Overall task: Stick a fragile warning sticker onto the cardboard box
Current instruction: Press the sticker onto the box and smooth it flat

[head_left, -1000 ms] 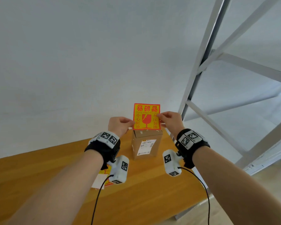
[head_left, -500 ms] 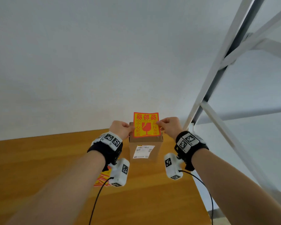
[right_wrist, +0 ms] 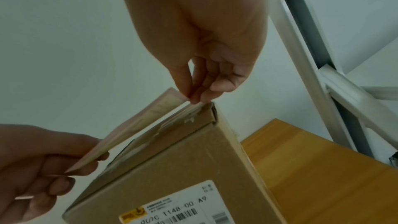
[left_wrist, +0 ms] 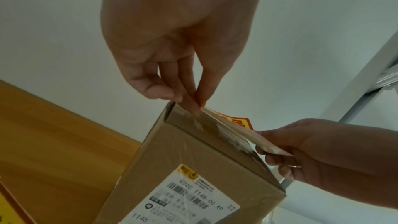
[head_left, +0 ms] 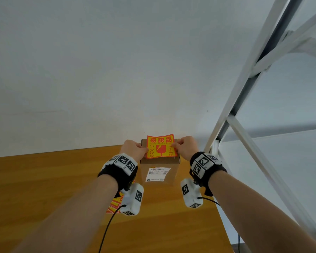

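The orange and yellow fragile sticker (head_left: 161, 147) hangs flat just over the taped top of the cardboard box (head_left: 174, 170), printed side up. My left hand (head_left: 144, 148) pinches its left edge and my right hand (head_left: 175, 145) pinches its right edge. In the left wrist view, thumb and fingers (left_wrist: 199, 106) nip the sticker (left_wrist: 235, 123) at the box (left_wrist: 183, 151) top's corner. The right wrist view shows my right hand (right_wrist: 193, 100) holding the pale underside of the sticker (right_wrist: 137, 125) slightly tilted above the box (right_wrist: 183, 156). Whether the sticker touches the top I cannot tell.
The box stands on a wooden table (head_left: 44, 179) against a white wall, with a white shipping label (head_left: 158, 173) on its near face. A sheet of more stickers (head_left: 115, 203) lies left of the box. A white metal rack (head_left: 244, 88) rises close on the right.
Both hands have lowered the sticker from an upright hold above the box to nearly flat over its top. The head view has tilted and shifted.
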Demonstrator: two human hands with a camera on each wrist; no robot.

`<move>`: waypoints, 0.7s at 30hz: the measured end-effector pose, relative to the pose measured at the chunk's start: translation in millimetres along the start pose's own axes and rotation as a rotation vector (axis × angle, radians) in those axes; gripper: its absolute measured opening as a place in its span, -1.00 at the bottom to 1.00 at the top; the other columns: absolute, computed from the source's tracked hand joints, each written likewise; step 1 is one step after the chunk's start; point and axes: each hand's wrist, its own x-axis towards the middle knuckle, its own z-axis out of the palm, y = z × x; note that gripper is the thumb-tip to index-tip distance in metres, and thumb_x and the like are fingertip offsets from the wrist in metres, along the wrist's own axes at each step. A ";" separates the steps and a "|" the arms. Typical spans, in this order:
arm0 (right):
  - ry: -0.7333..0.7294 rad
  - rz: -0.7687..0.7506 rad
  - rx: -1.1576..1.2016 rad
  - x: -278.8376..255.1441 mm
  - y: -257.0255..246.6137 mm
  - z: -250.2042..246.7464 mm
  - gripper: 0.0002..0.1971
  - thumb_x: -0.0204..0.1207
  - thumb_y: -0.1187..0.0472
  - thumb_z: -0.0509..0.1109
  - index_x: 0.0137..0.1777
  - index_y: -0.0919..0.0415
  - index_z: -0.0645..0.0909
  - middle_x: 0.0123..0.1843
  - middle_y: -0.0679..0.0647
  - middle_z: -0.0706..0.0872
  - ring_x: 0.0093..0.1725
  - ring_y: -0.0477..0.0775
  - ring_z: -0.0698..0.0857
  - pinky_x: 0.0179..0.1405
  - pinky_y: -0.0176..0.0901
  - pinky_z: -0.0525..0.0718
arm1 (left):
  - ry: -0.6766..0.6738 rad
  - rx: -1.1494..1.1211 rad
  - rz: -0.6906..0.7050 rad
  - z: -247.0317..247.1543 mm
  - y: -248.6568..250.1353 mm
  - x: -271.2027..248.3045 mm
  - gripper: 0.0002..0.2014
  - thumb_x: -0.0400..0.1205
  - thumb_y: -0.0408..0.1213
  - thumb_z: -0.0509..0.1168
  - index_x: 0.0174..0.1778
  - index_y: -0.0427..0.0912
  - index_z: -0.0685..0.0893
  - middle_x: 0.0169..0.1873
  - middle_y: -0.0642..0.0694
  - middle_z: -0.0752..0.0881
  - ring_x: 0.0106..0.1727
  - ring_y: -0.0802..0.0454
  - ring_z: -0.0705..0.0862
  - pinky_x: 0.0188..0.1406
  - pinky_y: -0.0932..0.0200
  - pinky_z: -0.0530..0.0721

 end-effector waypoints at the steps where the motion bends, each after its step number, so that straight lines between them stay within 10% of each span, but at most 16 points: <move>1: -0.001 0.000 -0.011 0.1 1.2 1.0 -0.71 0.52 0.14 0.41 -0.38 0.28 0.67 -0.29 0.23 0.75 -0.28 0.14 0.69 -0.12 0.03 0.73 | -0.005 0.001 0.003 1.0 -1.6 0.9 -0.70 0.49 -0.14 0.44 -0.58 -0.07 0.68 -0.41 -0.12 0.76 -0.37 0.04 0.63 -0.32 0.22 0.59; 21: 0.026 -0.002 -0.194 1.3 -5.0 4.2 -0.80 0.49 0.15 0.45 -0.08 0.32 0.73 -0.12 0.17 0.79 -0.18 0.06 0.68 -0.25 -0.16 0.60 | -0.007 0.130 -0.002 8.9 -4.9 10.0 -0.75 0.47 -0.12 0.42 -0.20 -0.27 0.83 -0.23 -0.19 0.84 -0.29 -0.06 0.69 -0.34 0.21 0.57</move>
